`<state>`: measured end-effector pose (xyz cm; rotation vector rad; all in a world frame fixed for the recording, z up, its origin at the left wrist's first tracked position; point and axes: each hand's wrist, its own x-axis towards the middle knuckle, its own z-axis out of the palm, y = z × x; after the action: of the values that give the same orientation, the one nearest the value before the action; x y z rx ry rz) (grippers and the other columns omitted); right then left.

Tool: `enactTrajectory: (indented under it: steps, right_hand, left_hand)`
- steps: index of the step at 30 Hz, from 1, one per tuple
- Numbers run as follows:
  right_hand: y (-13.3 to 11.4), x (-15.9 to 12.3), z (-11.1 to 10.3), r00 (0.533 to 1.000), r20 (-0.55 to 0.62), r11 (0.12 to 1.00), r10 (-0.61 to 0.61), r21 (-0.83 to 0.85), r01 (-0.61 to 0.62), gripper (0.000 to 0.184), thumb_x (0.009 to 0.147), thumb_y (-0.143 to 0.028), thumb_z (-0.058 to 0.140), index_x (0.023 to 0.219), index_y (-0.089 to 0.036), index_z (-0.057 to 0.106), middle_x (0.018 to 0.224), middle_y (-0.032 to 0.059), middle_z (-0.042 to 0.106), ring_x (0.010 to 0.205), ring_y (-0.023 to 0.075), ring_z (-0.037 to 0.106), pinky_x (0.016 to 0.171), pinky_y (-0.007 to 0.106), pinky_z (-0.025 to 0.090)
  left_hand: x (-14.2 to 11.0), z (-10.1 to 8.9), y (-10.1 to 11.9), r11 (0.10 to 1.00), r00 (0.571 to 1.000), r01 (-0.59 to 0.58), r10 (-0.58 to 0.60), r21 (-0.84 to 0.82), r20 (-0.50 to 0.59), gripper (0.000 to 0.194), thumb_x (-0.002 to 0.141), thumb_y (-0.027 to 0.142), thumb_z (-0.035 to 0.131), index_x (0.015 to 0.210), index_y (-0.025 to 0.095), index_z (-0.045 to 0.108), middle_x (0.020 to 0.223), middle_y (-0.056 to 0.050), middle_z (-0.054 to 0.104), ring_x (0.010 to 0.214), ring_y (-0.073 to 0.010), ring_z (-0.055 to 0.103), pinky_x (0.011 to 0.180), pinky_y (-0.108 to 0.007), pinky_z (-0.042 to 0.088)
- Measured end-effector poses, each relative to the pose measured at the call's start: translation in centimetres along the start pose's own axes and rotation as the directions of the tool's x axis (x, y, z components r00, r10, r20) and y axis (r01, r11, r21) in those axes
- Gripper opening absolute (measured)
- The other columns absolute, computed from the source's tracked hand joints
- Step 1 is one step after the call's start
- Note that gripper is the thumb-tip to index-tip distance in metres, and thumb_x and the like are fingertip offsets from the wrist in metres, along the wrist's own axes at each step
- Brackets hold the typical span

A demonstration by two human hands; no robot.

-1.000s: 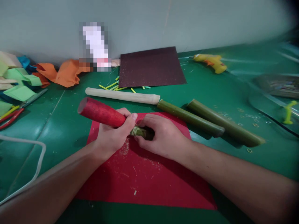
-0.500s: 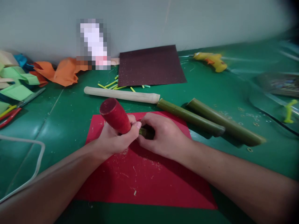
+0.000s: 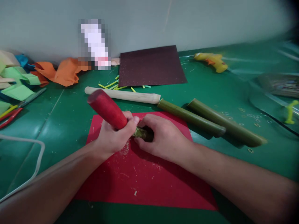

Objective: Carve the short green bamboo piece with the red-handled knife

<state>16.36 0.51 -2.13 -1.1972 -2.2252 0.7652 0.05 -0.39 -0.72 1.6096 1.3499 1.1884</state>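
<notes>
At the left edge of the frame, light-green sheets [image 3: 17, 93] lie near the red-handled scissors [image 3: 12, 118], with a white cord [image 3: 39, 157] at lower left and a crumpled orange sheet [image 3: 67, 71] at upper left. Left of center, the left hand [image 3: 114, 137] is closed around a red cylinder [image 3: 107, 109] tilted toward the upper left. Beneath both hands lies a red sheet [image 3: 149, 180] dotted with shavings. At the center, the short bamboo piece [image 3: 140, 133], pale lines on its side, is clamped between the thumb and fingers of the right hand [image 3: 163, 133]. Above are a pale bamboo stick [image 3: 123, 95] and a dark brown sheet [image 3: 153, 67]. Right of center, two green bamboo tubes [image 3: 191, 118] slant downward; the yellow glue gun [image 3: 215, 62] lies at upper right.
</notes>
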Motion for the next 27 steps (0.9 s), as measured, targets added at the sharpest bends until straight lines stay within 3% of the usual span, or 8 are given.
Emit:
enactTrajectory:
  steps: [3, 7, 14, 20, 27]
  right_hand:
    - [0.03, 0.03, 0.03, 0.999, -0.027, 0.999, -0.038, 0.013, 0.038, 0.009, 0.075, -0.022, 0.064, 0.077, -0.018, 0.055, 0.073, 0.0, 0.058, 0.066, 0.0119, 0.049, 0.061, 0.026, 0.036]
    - [-0.02, -0.05, 0.0, 0.999, -0.031, 0.999, -0.043, 0.02, 0.043, 0.01, 0.076, -0.022, 0.062, 0.075, -0.019, 0.052, 0.072, -0.001, 0.056, 0.064, 0.0113, 0.046, 0.061, 0.026, 0.035]
    - [0.17, 0.09, -0.2, 1.0, -0.013, 1.0, -0.018, 0.001, 0.018, 0.011, 0.073, -0.023, 0.065, 0.075, -0.019, 0.055, 0.073, 0.0001, 0.059, 0.065, 0.0122, 0.048, 0.061, 0.026, 0.036]
    - [0.19, 0.32, -0.57, 1.0, 0.029, 0.999, 0.012, 0.052, -0.013, 0.011, 0.072, -0.022, 0.065, 0.082, -0.017, 0.064, 0.077, 0.0029, 0.064, 0.069, 0.0145, 0.054, 0.063, 0.027, 0.04]
    - [0.26, 0.39, -0.5, 1.0, 0.022, 0.998, 0.0, 0.069, -0.001, 0.01, 0.072, -0.022, 0.064, 0.081, -0.017, 0.063, 0.08, 0.0034, 0.065, 0.071, 0.0149, 0.056, 0.065, 0.028, 0.041]
  left_hand:
    - [-0.28, -0.13, -0.28, 0.997, 0.994, -0.07, 0.066, 0.038, 0.092, 0.036, 0.081, 0.023, 0.059, 0.049, 0.019, 0.042, 0.05, 0.003, 0.042, 0.048, -0.0087, 0.04, 0.046, -0.022, 0.04]
    - [-0.49, -0.07, -0.47, 0.996, 0.992, -0.086, 0.082, 0.031, 0.097, 0.034, 0.083, 0.021, 0.059, 0.053, 0.019, 0.044, 0.052, 0.004, 0.042, 0.049, -0.0085, 0.042, 0.048, -0.022, 0.042]
    - [-0.74, 0.51, -0.63, 0.996, 0.995, -0.086, 0.085, -0.015, -0.058, 0.027, 0.083, 0.02, 0.068, 0.061, 0.02, 0.053, 0.058, 0.004, 0.055, 0.055, -0.0094, 0.055, 0.055, -0.022, 0.052]
    - [-0.89, 0.61, -0.63, 0.997, 0.993, -0.077, 0.074, -0.03, -0.095, 0.022, 0.083, 0.021, 0.07, 0.064, 0.02, 0.059, 0.059, 0.004, 0.059, 0.056, -0.0096, 0.057, 0.056, -0.022, 0.052]
    - [-0.73, 0.67, 0.02, 0.997, 0.993, -0.02, 0.011, -0.069, -0.12, 0.023, 0.08, 0.02, 0.071, 0.061, 0.02, 0.059, 0.049, 0.007, 0.049, 0.045, -0.0063, 0.044, 0.049, -0.02, 0.045]
